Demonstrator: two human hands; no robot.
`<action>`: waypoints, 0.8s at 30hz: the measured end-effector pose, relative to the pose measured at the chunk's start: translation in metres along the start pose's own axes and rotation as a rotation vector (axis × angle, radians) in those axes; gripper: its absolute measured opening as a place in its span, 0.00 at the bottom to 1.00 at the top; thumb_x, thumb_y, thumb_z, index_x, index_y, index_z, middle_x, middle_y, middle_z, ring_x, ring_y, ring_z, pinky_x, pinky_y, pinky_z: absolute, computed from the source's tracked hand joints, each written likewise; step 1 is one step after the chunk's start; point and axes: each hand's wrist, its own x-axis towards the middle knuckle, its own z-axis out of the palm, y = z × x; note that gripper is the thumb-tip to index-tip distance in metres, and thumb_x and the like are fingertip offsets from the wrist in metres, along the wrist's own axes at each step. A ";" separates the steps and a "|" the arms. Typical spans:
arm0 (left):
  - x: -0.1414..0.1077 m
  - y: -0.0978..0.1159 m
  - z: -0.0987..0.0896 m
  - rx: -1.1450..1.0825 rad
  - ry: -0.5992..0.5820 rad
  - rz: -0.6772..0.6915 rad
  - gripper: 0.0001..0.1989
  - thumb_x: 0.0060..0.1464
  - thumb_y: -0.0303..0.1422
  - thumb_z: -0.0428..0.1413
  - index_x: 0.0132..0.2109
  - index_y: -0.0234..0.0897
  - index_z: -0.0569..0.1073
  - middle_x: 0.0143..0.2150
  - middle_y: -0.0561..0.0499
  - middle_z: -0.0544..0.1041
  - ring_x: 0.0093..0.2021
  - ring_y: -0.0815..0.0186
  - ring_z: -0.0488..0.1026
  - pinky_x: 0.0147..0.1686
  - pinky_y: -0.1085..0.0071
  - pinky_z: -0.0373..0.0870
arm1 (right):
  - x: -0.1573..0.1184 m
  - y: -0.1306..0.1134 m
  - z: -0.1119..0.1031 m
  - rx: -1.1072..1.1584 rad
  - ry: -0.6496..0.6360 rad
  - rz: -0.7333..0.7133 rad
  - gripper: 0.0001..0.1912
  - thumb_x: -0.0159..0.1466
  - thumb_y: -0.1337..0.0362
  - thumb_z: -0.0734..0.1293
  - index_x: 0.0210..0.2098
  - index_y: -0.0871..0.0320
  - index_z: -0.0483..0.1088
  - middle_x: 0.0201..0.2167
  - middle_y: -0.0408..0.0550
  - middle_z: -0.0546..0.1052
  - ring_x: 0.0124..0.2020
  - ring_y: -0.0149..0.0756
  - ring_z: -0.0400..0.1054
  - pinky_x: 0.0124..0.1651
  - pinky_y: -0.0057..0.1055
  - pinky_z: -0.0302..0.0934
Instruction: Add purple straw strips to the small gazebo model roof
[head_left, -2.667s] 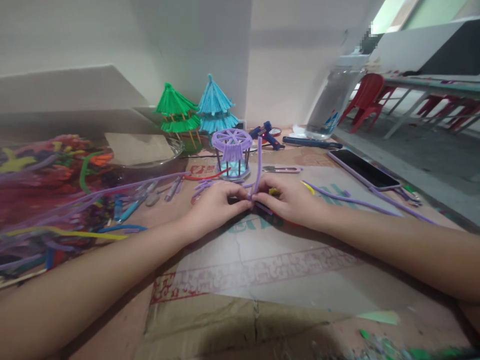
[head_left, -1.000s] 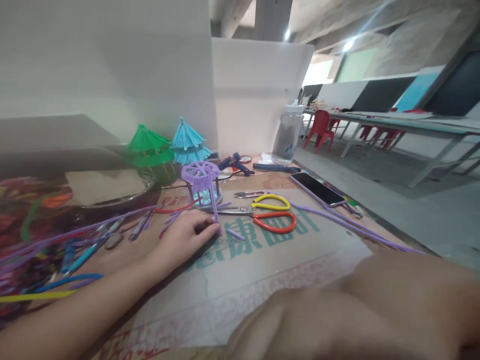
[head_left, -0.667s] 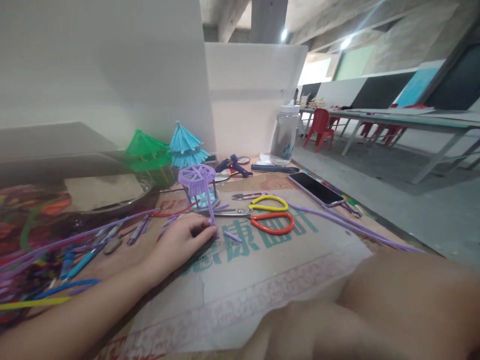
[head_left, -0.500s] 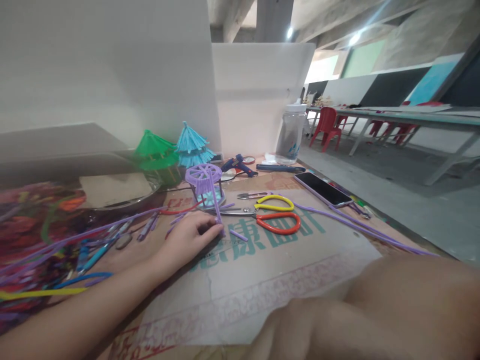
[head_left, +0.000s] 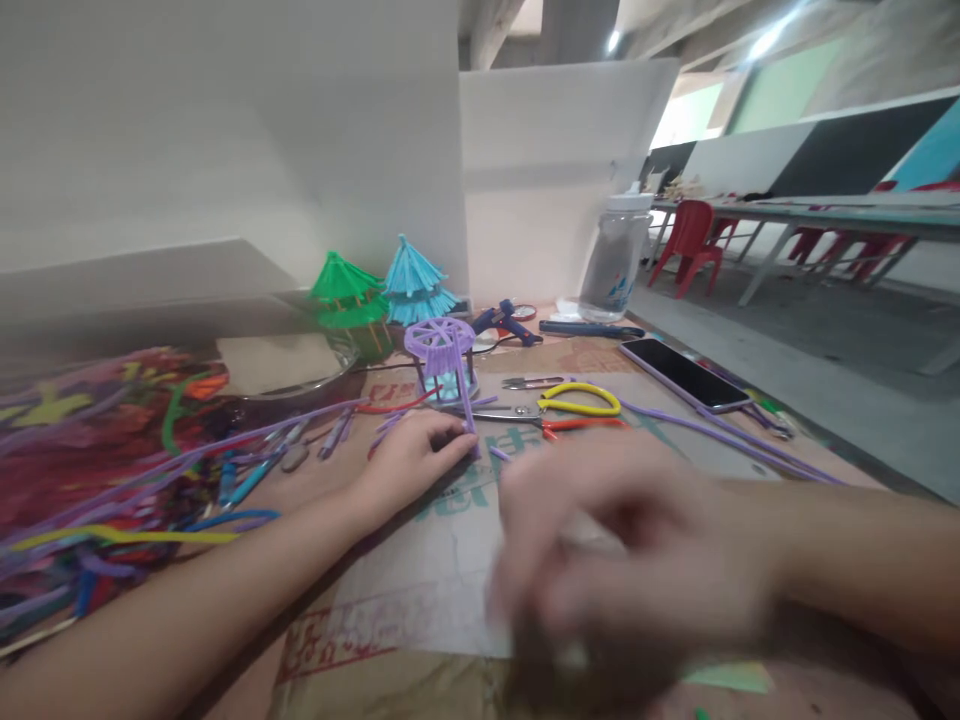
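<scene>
My left hand rests on the cardboard, its thumb and fingers pinched at the lower end of a purple pipe cleaner. That strip runs down from the spoked purple top of a small pavilion-like model with dark posts and a light blue base. My right hand, smeared by motion, hangs over the near part of the cardboard; whether its fingers hold anything is not clear. Beyond it lie scissors with one yellow and one orange-red handle, partly hidden by this hand. Small thread snips sit behind them.
Green and light blue tiered roof models stand at the back, beside a glue gun. A water bottle and a phone are on the right. Colourful pipe cleaners heap up at left.
My right hand has risen from the bottom right edge to the middle, over the cardboard. The view has shifted, so things sit further right. My left hand keeps its pinch on the purple pipe cleaner.
</scene>
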 end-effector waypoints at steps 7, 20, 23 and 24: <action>0.000 -0.005 0.002 0.013 0.036 0.008 0.10 0.60 0.36 0.54 0.34 0.38 0.77 0.32 0.54 0.79 0.33 0.67 0.74 0.36 0.72 0.64 | 0.029 0.096 0.003 -0.189 0.357 0.408 0.10 0.63 0.58 0.65 0.34 0.59 0.72 0.29 0.45 0.76 0.29 0.32 0.67 0.32 0.29 0.60; 0.002 -0.008 0.002 -0.025 -0.017 0.024 0.10 0.60 0.35 0.54 0.34 0.38 0.78 0.32 0.52 0.78 0.35 0.66 0.73 0.38 0.70 0.65 | 0.031 0.099 0.021 -0.175 0.246 0.370 0.04 0.62 0.64 0.64 0.34 0.58 0.69 0.27 0.42 0.75 0.28 0.32 0.67 0.33 0.29 0.59; 0.003 -0.008 0.002 -0.031 -0.012 0.014 0.10 0.60 0.34 0.54 0.33 0.37 0.77 0.33 0.52 0.78 0.36 0.66 0.73 0.38 0.69 0.66 | 0.030 0.099 0.021 -0.208 0.260 0.350 0.02 0.61 0.67 0.63 0.33 0.58 0.68 0.27 0.43 0.75 0.29 0.33 0.67 0.33 0.29 0.59; 0.003 -0.008 0.002 -0.029 -0.007 0.013 0.09 0.59 0.34 0.55 0.33 0.37 0.77 0.33 0.52 0.78 0.36 0.65 0.73 0.39 0.69 0.66 | 0.030 0.099 0.021 -0.216 0.260 0.344 0.02 0.61 0.67 0.63 0.33 0.58 0.68 0.27 0.43 0.75 0.29 0.33 0.67 0.34 0.29 0.59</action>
